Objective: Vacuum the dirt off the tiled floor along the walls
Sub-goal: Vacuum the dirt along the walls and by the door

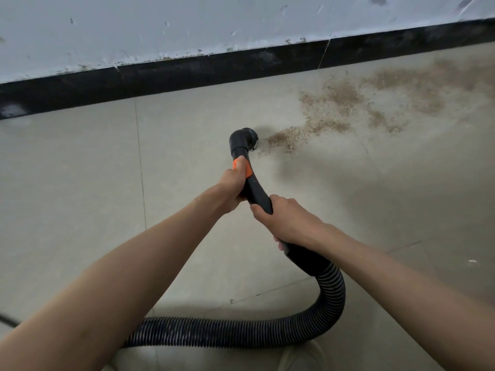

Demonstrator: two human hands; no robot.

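A black vacuum wand [255, 191] with an orange band runs away from me toward the wall. My left hand [232, 186] grips it at the orange band, and my right hand [284, 220] grips it lower down, near the cuff. Its angled nozzle [244, 140] touches the beige tiled floor [80, 183] just left of a brown dirt patch [342, 105]. That dirt spreads right and back toward the skirting. A ribbed black hose [267, 333] loops from the cuff down across the bottom of the view.
A black skirting board [187, 68] runs along the foot of a scuffed white wall [160, 25], slanting up to the right. Tile joints cross the floor at left and lower right. A thin dark cable [8, 321] shows at the left edge.
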